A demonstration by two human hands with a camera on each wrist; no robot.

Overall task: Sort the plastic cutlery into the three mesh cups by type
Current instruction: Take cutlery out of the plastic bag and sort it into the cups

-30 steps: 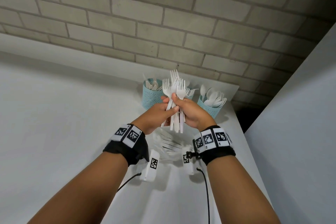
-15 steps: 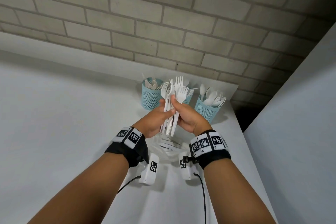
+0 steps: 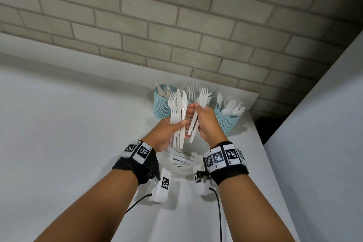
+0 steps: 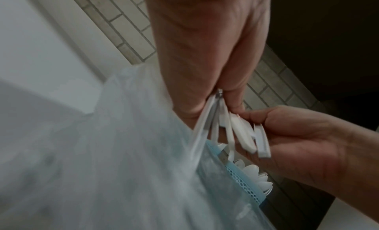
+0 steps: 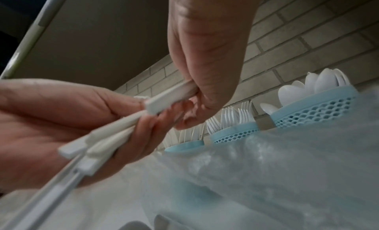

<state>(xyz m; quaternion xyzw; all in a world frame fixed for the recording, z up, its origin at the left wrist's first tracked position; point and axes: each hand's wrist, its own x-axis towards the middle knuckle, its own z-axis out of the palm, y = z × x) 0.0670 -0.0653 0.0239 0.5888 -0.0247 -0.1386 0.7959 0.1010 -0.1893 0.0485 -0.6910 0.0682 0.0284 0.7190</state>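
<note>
- Left hand grips a mixed bundle of forks and knives, upright.
- Right hand pinches forks, tilted, just beside that bundle.
- Three mesh cups stand behind on the worktop.

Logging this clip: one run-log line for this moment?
left hand: holds forks, knives | right hand: holds forks | mesh cups: part-filled

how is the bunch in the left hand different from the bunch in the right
The left bunch mixes forks and knives and stands nearly upright; the right bunch is forks only, fewer, leaning right. The left hand grips low; the right hand higher. Both are white plastic.
</note>
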